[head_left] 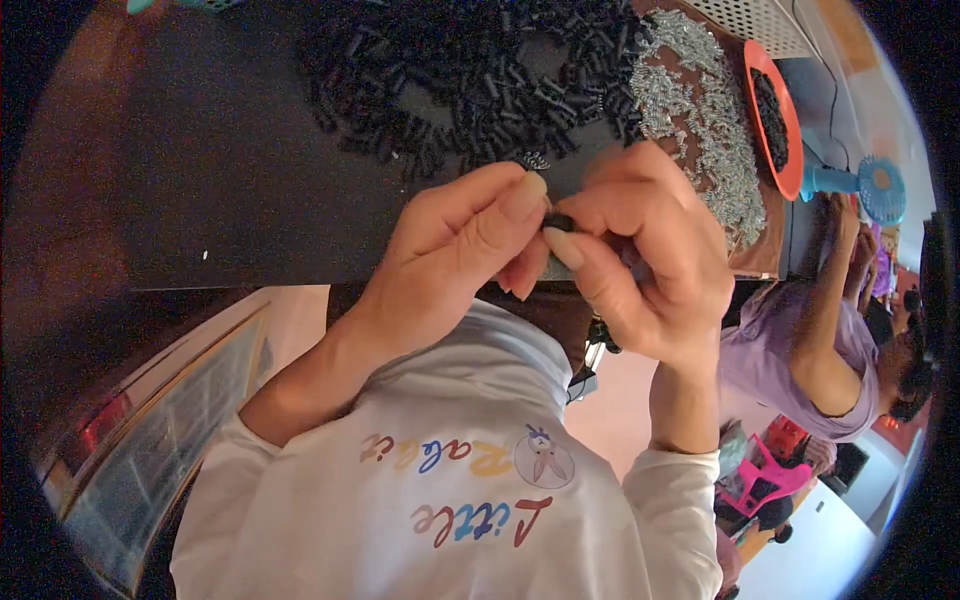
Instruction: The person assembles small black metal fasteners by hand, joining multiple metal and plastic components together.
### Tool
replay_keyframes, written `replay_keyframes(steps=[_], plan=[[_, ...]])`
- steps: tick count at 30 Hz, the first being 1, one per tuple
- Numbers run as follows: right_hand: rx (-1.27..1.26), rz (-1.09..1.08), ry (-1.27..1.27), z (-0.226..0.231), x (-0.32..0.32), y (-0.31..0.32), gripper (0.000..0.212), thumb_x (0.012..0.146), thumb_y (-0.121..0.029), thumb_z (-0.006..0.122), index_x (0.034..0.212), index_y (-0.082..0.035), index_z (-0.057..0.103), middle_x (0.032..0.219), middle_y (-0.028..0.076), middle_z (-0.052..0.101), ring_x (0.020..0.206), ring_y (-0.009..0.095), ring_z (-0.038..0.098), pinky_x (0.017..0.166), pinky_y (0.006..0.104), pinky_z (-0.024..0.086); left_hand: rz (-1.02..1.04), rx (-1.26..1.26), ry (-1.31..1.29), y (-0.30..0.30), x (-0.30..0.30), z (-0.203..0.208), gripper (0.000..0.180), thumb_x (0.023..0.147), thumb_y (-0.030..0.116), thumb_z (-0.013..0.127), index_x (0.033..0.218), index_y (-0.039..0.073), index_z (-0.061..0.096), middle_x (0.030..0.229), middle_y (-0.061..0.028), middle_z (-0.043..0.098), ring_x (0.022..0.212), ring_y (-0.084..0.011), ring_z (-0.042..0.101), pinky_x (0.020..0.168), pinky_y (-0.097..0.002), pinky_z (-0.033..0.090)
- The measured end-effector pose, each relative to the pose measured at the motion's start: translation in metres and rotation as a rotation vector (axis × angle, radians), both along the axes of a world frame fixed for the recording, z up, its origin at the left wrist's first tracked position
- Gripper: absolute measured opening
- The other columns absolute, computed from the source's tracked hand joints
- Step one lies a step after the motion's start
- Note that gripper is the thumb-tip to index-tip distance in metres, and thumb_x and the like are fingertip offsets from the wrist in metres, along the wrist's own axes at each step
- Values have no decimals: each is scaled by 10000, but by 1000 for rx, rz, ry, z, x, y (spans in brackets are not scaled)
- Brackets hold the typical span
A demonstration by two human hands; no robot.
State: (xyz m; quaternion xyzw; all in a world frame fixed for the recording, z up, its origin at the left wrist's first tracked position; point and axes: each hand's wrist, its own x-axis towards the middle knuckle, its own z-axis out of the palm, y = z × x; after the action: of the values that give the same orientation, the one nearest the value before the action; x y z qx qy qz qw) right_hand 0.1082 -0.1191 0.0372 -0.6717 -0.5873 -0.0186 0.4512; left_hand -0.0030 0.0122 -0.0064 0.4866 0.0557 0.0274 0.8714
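Observation:
My two hands meet above the near edge of the dark table, fingertips almost touching. Thumb and forefinger of my left hand are pinched together, and a small coil spring shows at their tips. Between the thumb and forefinger of my right hand is a small black plastic piece; the fingers cover most of it. Just beyond both hands spreads a heap of short black ribbed pieces. To its right lies a pile of small silvery metal springs.
An orange-red bowl with dark pieces stands right of the springs. A blue fan and a white perforated basket are at the far right. Another person in a lilac top sits to my right. The dark tabletop extends left.

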Motion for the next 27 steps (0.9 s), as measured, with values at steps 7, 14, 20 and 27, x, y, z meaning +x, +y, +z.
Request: replay_keyframes(steps=[7,14,20,27], plan=[[-143,-167,196,12,17,-30,88,775,-53,630,811,23,604,797,121,585,709,246,571,622,329,460,10,169,-130,1,-6,3,247,966,210,422,886,-5,512,786,-95,529,575,-118,491,514,-243,427],[-385,-189,-177,10,63,-25,152,759,-7,574,910,-6,586,785,139,494,753,320,548,659,364,452,-15,225,-117,-2,-10,12,253,958,221,437,840,7,504,770,-93,515,576,-106,472,506,-237,409],[-451,-136,-369,17,74,8,138,769,-29,585,903,1,596,789,122,531,729,287,565,632,354,460,38,161,-141,-6,-9,12,225,958,181,474,803,22,507,662,8,475,583,-46,422,531,-200,355],[-609,-176,-282,36,71,4,135,766,-24,596,897,5,597,809,133,514,727,316,550,634,385,452,-1,228,-139,-1,-9,15,246,950,211,471,804,17,506,712,-40,499,583,-71,445,521,-213,374]])
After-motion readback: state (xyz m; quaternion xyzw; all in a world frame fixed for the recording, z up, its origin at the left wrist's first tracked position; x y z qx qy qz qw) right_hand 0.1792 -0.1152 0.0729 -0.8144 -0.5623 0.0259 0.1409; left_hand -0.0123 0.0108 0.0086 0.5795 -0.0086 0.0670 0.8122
